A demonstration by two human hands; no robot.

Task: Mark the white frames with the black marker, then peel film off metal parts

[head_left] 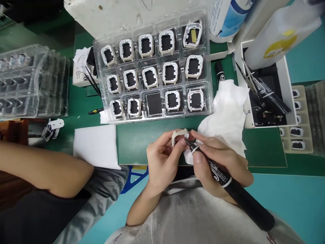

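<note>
Between the thumb and fingers of my left hand (164,157) a white watch case frame (177,135) is held tilted above the table edge. My right hand (220,162) grips a black marker pen (228,181), its tip at or close to the frame's inner side; exact contact cannot be made out. Beyond my hands lies a clear plastic tray (162,119) with similar white frames in most of its pockets. One pocket in the front row (154,104) shows only its dark bottom. A white cloth (223,112) lies beside and partly under my right hand.
A white box (275,124) at right holds a bottle (281,34), tweezers (247,79) and another marker (270,93). Stacked clear trays (33,81) stand at left. A folded white cloth (95,145) lies near a co-worker's arm (45,166). A beige tray (308,132) sits far right.
</note>
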